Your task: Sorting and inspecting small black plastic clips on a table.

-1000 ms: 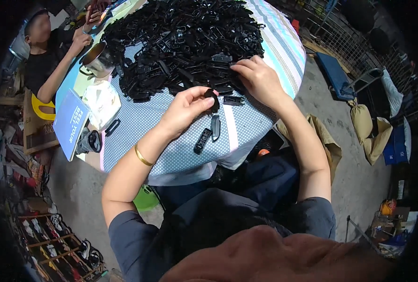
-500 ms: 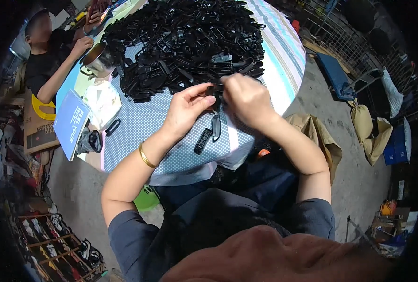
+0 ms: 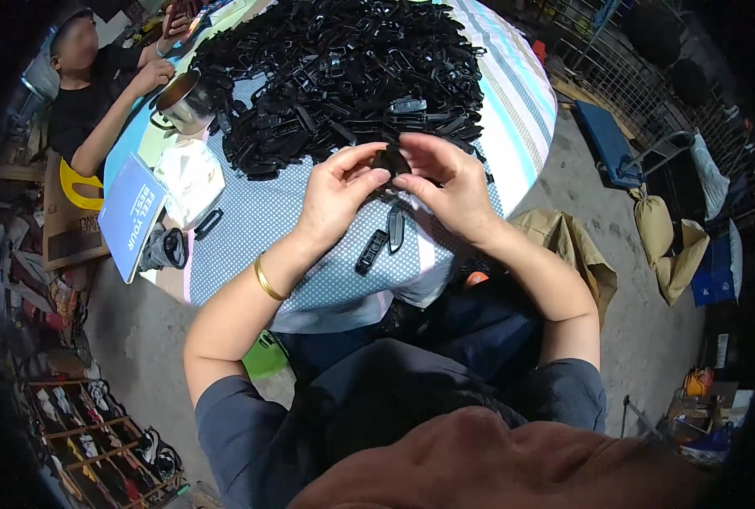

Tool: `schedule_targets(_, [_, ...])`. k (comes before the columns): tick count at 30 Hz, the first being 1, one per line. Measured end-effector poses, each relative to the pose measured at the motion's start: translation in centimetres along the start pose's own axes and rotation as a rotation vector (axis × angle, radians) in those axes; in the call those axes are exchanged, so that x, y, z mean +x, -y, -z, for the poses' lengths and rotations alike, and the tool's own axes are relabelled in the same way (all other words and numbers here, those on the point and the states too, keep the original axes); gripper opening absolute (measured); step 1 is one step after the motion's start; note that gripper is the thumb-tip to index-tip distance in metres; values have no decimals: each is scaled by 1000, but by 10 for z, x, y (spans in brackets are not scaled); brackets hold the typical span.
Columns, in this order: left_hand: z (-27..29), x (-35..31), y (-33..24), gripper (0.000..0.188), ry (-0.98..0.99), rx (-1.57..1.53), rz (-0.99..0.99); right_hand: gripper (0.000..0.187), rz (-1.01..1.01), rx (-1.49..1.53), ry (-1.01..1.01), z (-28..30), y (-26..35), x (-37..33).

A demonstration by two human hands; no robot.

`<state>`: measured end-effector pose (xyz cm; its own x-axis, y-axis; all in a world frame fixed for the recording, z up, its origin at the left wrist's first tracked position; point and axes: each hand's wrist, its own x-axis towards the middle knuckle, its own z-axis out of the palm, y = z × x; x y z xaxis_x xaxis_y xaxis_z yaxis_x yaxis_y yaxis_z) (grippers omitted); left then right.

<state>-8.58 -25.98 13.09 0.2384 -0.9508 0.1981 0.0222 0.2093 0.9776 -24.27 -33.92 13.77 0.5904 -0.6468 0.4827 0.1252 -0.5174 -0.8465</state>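
Note:
Over the near side of the table, my left hand [image 3: 337, 188] and my right hand [image 3: 451, 188] meet at their fingertips. Between them they pinch a small black plastic piece [image 3: 389, 161], partly covered by the fingers; it resembles a key fob shell. Just below the hands lie two loose parts on the cloth: a black key fob shell with button openings [image 3: 371, 252] and a smoother dark shell with a grey sheen [image 3: 395, 230]. Beyond my fingers spreads a large heap of similar black plastic parts [image 3: 335, 85].
A patterned tablecloth [image 3: 259, 229] covers the round table. To the left are a metal mug [image 3: 187, 106], a white plastic bag [image 3: 189, 182], a blue booklet [image 3: 131, 212] and a black ring-shaped part [image 3: 209, 224]. A co-worker [image 3: 89, 110] sits at the far left.
My right hand has turned from a closed, knuckles-up pose to fingers and thumb around the black piece, facing my left hand. The left hand has stayed nearly in place.

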Motion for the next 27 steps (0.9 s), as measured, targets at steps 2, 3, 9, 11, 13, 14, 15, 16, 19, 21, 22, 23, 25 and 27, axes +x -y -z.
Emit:
schedule_targets(2, [2, -1, 0, 33, -16, 62, -6, 41, 61, -133, 46, 4, 6, 0])
schedule_targets(3, [3, -1, 0, 32, -28, 124, -13, 38, 122, -267, 89, 6, 9, 0])
schedule_targets(9, [1, -3, -5, 30, -43, 200, -47, 32, 243, -321, 33, 3, 4, -1])
schedule_targets(11, [1, -3, -6, 30, -50, 175, -35, 33, 304, -386, 10, 2, 4, -1])
schedule_targets(13, [1, -2, -7, 29, -26, 189, -44, 33, 370, -369, -34, 2, 3, -1])
schedule_targets(14, [1, -3, -8, 29, -28, 190, -44, 33, 371, -367, -33, 2, 4, -1])
schedule_targets(15, [1, -3, -9, 29, -24, 223, -61, 34, 395, -387, -47, 3, 5, -1])
schedule_targets(16, [1, -3, -10, 29, -21, 256, -79, 34, 419, -407, -61, 3, 5, -1])
schedule_targets(19, [1, -3, -8, 29, -18, 211, -68, 34, 397, -406, -22, 7, 4, 2])
schedule_targets(21, [2, -3, -9, 29, -16, 222, -61, 33, 367, -409, -8, 5, 5, 0])
schedule_targets(22, [2, -3, -9, 29, -13, 233, -54, 33, 336, -413, 6, 4, 5, 0])
schedule_targets(23, [1, -3, -9, 29, -14, 233, -54, 33, 336, -413, 6, 3, 6, 0])
schedule_targets(25, [0, -5, -8, 30, -13, 154, -2, 33, 398, -466, -5, 2, 8, 0])
schedule_targets(27, [-4, -6, -11, 31, 0, 80, 33, 32, 449, -530, -13, 2, 9, 1])
